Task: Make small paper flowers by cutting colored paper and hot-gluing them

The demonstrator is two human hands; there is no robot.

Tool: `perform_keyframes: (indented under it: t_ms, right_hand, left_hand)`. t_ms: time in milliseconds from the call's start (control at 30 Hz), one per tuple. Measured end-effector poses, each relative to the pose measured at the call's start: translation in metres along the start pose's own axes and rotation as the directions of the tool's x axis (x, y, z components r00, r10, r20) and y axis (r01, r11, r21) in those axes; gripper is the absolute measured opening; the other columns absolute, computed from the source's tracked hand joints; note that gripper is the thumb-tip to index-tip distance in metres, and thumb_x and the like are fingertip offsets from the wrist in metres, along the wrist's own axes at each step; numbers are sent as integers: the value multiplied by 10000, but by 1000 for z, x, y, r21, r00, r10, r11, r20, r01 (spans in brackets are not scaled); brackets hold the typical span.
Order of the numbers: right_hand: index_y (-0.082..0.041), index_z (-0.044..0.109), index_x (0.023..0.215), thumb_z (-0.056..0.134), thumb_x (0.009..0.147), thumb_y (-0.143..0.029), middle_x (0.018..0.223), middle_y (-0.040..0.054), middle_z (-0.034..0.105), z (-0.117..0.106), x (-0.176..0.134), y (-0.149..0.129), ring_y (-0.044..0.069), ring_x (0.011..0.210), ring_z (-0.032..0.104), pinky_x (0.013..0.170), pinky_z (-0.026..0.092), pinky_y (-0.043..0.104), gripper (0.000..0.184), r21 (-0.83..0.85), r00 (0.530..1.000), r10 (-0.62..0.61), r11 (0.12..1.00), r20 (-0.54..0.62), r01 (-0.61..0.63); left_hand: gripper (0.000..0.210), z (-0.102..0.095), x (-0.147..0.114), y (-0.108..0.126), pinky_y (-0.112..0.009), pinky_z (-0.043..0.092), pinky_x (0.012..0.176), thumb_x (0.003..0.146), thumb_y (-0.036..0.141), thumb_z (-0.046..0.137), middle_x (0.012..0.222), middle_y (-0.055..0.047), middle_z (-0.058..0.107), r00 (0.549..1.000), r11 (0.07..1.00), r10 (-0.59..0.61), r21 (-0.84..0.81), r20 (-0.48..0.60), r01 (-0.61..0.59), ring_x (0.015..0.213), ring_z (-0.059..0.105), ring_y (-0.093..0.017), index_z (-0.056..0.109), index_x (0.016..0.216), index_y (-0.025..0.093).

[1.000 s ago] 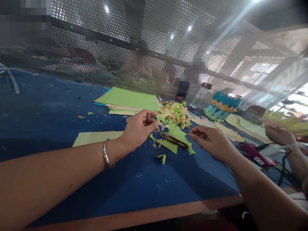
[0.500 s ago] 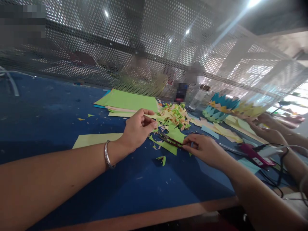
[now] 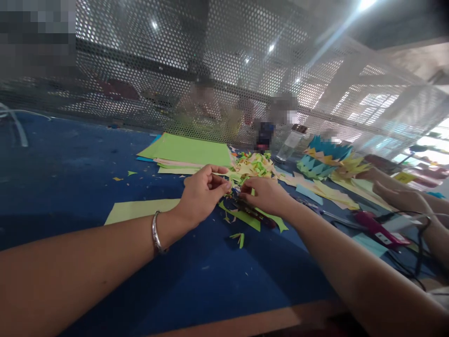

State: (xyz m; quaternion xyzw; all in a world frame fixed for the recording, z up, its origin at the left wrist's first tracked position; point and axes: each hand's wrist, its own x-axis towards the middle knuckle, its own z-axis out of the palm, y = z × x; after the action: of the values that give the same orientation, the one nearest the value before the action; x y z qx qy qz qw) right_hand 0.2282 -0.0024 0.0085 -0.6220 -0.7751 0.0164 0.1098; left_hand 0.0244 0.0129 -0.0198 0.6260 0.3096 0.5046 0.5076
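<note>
My left hand (image 3: 205, 195), with a silver bangle at the wrist, is closed in a pinch at the edge of the scrap pile. What its thumb and forefinger hold is too small to make out. Close by on the right, my right hand (image 3: 264, 195) has bent fingers, thumb and forefinger apart, near the left fingertips. Below it, dark red scissors (image 3: 259, 216) lie on a cut green paper piece (image 3: 245, 220), partly covered by the hand. Behind both hands is a heap of green and cream paper scraps (image 3: 257, 164). A small folded green strip (image 3: 240, 239) lies nearer me.
Stacked coloured sheets (image 3: 192, 149) lie at the back, a pale yellow sheet (image 3: 140, 209) at left. Toward the right are a clear bottle (image 3: 290, 145), zigzag paper crowns (image 3: 321, 159), a magenta device (image 3: 377, 227) with cables, and another person's hands (image 3: 400, 194). A perforated metal screen (image 3: 168, 70) closes the back.
My right hand has let go of the scissors and moved left, close to my left hand. The scissors now lie on the green paper. My left hand keeps its pinch, almost still.
</note>
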Motion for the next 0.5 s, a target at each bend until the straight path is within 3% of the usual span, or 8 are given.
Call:
perform_keyframes:
  t_ms: [333,500]
  right_hand:
    - [-196,698,777,626,796,-238,724,45,693,16,10,18,159,629,547,574,331,292,85,99,999,31,995,-18,-29]
    - [-186,664,806,595,862,-296,686,9,640,9,8,18,123,576,522,553,352,271,141,206,986,41,978,-161,-7]
  left_hand:
    - [336,0,0,0,-245,508,677,820,218,722,817,-14,649,998,999,-36,5,52,36,756,648,-130,577,1119,171]
    - [352,2,1,2,-225,490,642,804,237,751,807,-8,636,997,996,-68,-48,42,70,745,636,-118,590,1106,157]
